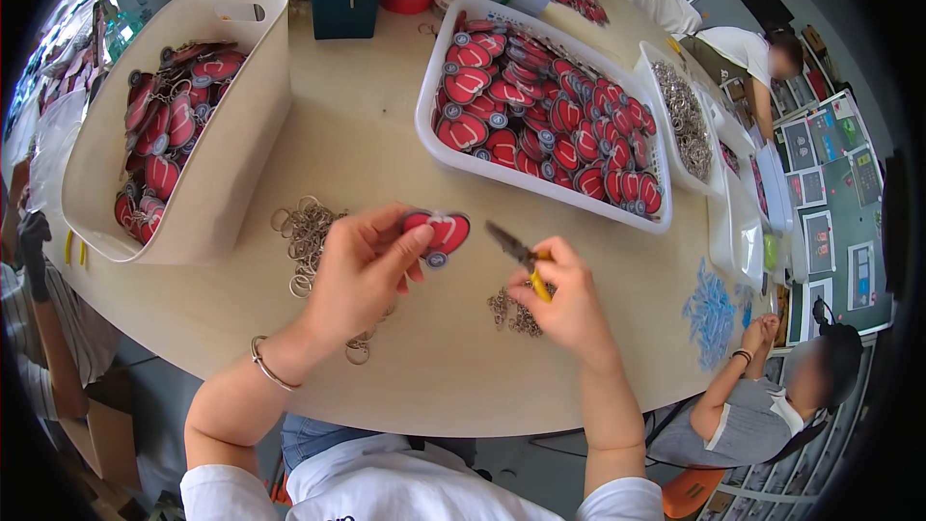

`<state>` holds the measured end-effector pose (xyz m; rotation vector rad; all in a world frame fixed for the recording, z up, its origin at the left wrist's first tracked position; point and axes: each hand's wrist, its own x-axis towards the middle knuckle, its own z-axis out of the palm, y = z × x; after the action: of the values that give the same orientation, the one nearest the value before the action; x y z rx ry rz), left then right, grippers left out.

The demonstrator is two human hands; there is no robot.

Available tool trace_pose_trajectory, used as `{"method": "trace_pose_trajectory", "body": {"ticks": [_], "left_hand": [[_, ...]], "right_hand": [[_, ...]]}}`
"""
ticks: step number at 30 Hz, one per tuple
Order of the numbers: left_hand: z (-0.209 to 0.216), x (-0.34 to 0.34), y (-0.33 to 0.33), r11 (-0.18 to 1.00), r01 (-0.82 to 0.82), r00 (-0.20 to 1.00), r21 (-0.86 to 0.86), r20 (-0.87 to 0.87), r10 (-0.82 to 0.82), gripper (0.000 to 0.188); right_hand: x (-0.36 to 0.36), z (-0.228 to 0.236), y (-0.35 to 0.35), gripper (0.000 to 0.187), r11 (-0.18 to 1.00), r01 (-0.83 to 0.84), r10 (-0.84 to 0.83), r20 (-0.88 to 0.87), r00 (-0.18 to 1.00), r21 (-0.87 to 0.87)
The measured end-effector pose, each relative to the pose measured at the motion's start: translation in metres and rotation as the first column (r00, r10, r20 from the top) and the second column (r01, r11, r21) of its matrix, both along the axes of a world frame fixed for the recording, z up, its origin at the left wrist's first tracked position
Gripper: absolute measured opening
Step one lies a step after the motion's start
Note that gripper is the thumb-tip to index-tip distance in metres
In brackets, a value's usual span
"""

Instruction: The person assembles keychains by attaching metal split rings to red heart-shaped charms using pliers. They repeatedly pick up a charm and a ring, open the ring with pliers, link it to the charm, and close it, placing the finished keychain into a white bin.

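Observation:
Between the thumb and fingers of my left hand (371,265) is a flat red charm (446,230) with a grey rim, white marks and a small round grey tab at its lower edge. My right hand (569,299) is closed around pliers (521,256) with dark jaws and yellow handles; the jaws point up and left, apart from the charm. A heap of split rings (311,232) lies on the table behind and beside my left hand. Small metal links (521,316) lie in a pile beneath my right hand, which partly hides them.
A white basket (424,116) heaped with red charms stands ahead; a cream bin (217,183) at left holds more. A tray of metal parts (683,125) stands beyond the basket. Light blue pieces (712,314) lie at right. A person (762,396) sits by the right edge.

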<state>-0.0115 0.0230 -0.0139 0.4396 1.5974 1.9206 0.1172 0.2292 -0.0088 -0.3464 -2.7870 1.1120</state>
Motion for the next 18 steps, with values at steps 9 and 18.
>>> {"method": "trace_pose_trajectory", "body": {"ticks": [9, 18], "left_hand": [[0.006, -0.003, -0.002, 0.995, -0.098, 0.995, 0.011, -0.011, 0.098, 0.026], [0.006, -0.004, -0.003, 0.997, -0.076, 0.997, 0.017, -0.016, 0.077, 0.026]], "right_hand": [[0.011, -0.015, -0.016, 0.021, 0.979, -0.105, 0.103, 0.023, 0.994, 0.177], [0.01, -0.013, -0.006, 0.018, 0.993, 0.007, 0.005, -0.102, 0.995, 0.118]]}}
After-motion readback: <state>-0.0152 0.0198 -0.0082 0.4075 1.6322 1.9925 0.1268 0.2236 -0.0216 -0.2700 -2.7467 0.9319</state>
